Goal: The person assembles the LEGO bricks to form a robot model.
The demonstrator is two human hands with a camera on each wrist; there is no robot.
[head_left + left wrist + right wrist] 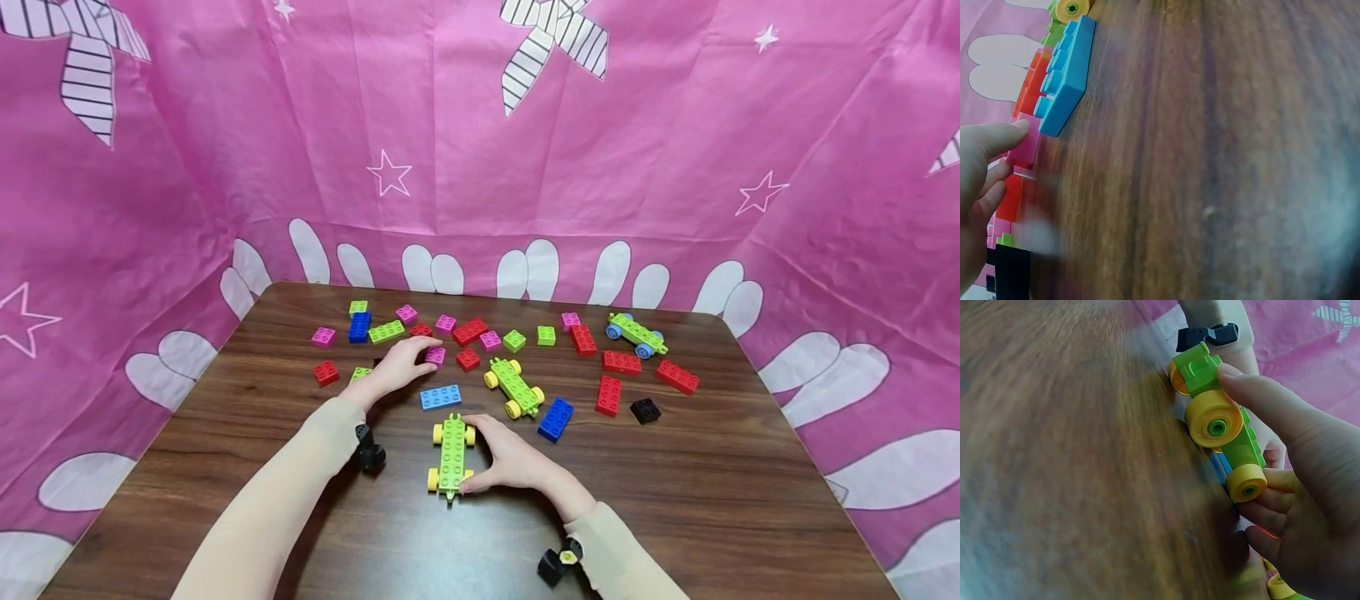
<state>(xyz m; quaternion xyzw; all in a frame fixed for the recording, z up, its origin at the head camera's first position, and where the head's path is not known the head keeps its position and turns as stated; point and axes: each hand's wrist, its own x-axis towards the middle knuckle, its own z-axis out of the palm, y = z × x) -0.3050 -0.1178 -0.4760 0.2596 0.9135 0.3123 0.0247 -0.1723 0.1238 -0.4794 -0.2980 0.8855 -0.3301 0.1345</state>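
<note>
My left hand (393,365) reaches among the bricks at the back and pinches a small pink brick (436,357) between thumb and fingers. The left wrist view shows the thumb against this pink brick (1025,147). Near the front of the table, my right hand (513,457) holds a green wheeled car base (452,454) with yellow wheels, its thumb at the near end and fingers at the far end. In the right wrist view the thumb lies on the studded side of the car base (1200,372). A light blue brick (441,397) lies between the two hands.
A second green car base (513,387) with yellow wheels lies beyond my right hand. One with blue wheels (636,333) stands back right. Red bricks (621,362), a blue brick (556,419) and a black brick (645,410) lie to the right. Pink cloth (465,150) surrounds the table.
</note>
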